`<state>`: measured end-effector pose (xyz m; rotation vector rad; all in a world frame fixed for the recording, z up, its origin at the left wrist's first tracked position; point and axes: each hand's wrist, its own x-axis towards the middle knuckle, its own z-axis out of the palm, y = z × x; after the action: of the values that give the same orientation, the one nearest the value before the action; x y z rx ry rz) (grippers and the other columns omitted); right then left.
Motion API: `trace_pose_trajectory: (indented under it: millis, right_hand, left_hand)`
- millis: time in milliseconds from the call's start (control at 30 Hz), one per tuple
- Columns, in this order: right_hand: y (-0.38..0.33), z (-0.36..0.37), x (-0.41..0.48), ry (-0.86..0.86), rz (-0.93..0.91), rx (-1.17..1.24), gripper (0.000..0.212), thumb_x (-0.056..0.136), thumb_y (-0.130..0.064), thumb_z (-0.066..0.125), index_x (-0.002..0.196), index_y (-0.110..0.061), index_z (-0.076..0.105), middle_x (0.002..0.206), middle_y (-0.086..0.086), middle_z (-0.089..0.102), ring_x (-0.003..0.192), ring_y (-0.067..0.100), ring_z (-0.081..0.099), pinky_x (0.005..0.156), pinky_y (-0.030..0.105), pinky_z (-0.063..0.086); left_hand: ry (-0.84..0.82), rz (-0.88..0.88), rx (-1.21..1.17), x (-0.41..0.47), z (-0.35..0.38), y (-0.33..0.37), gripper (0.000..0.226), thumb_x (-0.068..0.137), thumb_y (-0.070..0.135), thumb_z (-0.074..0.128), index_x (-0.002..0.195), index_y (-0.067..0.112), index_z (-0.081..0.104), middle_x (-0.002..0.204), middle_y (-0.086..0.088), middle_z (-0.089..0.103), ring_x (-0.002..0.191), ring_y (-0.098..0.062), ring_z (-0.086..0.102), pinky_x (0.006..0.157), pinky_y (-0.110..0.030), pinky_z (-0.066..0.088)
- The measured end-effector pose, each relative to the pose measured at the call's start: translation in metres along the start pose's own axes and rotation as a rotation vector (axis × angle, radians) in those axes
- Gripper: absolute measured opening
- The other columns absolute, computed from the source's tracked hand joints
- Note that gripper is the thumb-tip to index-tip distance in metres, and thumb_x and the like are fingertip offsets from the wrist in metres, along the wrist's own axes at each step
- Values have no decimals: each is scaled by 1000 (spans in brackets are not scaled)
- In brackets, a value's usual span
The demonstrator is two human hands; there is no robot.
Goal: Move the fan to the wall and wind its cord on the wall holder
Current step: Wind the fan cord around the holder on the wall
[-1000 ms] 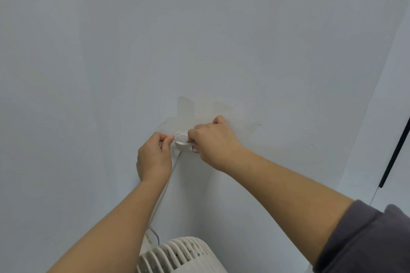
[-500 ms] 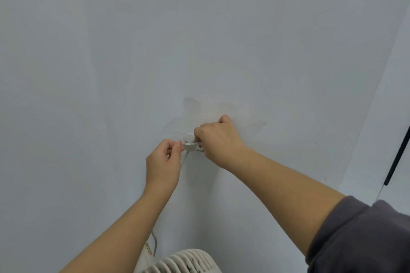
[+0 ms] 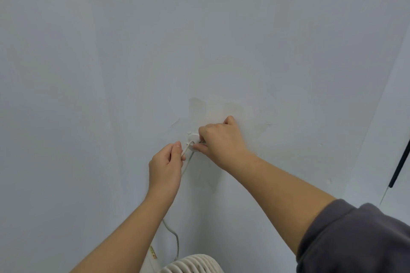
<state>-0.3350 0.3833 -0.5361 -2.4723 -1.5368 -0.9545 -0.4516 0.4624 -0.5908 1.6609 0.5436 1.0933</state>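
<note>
A small white wall holder is stuck to the pale wall, partly hidden by my fingers. My right hand presses against it and pinches the white cord at the holder. Just below and to the left, my left hand pinches the cord between thumb and fingers. The cord runs down behind my left forearm and shows again as a curve leading to the white fan, whose ribbed grille stands at the bottom edge by the wall.
Peeled, patched paint marks the wall around the holder. A wall corner runs down the right side, with a thin black rod hanging beyond it. A white block with a coloured label sits left of the fan.
My left hand has dropped down and away from the holder, drawing out a short stretch of cord. My right hand has stayed at the holder.
</note>
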Motion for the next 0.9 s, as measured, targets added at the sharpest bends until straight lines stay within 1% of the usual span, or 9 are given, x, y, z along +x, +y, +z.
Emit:
trace_pose_trajectory:
  millis: [100,200,333,567,633,733,767,833,900]
  right_hand:
    - [-6,5,1,35,69,-16,40,93,-56,43,78,-19,43,76,-4,60,62,21,49,80,35,25]
    - [-11,6,3,65,109,-27,40,95,-52,39,76,-17,43,71,-2,58,59,23,47,82,37,26]
    - [-10,3,4,74,101,-23,33,97,-41,36,77,-15,42,79,2,65,60,25,43,82,39,28]
    - [-1,-2,7,67,28,-81,23,97,-27,36,79,-16,41,83,2,67,59,25,43,73,36,20]
    - [2,0,7,53,7,-106,20,96,-26,40,78,-17,41,80,2,67,57,25,42,71,34,20]
    - [5,-2,7,109,-20,-137,13,83,-22,60,82,-16,48,72,2,67,52,26,40,65,32,21]
    - [7,-3,6,100,-20,-106,11,85,-19,57,92,-14,50,80,3,67,57,27,46,65,31,22]
    - [18,-8,8,79,-12,-28,19,91,-13,47,109,-11,50,100,5,63,77,31,57,63,33,27]
    - [31,-13,8,113,-87,11,23,87,-8,52,110,-9,55,102,7,59,83,33,60,57,33,35]
  left_hand:
    - [22,-29,-31,-2,-5,-1,45,99,31,43,62,5,42,54,2,38,52,-16,30,55,-33,27]
    - [27,-13,-19,-4,-6,1,47,99,32,43,62,2,39,57,-5,34,54,-19,29,55,-33,26]
    - [32,16,27,-4,-6,2,49,99,32,44,63,-1,36,57,-6,32,54,-18,27,53,-31,24]
    - [0,64,69,-5,-4,0,47,98,34,47,57,9,45,55,-6,32,49,-13,27,50,-28,24]
    - [-1,70,77,-5,-5,-1,48,97,35,48,57,9,46,55,-6,33,48,-12,27,49,-26,25]
    - [8,73,95,-5,-8,-3,48,97,36,49,56,10,46,54,-5,34,47,-10,27,49,-25,26]
    - [8,75,95,-4,-8,-3,48,97,36,50,56,10,45,54,-5,34,47,-10,27,50,-26,26]
    - [0,82,84,-4,-8,-3,49,96,36,51,58,5,45,52,-2,33,47,-10,27,49,-25,26]
    - [-26,100,78,-5,-5,-3,49,96,35,52,63,0,47,50,2,32,46,-10,27,48,-23,26]
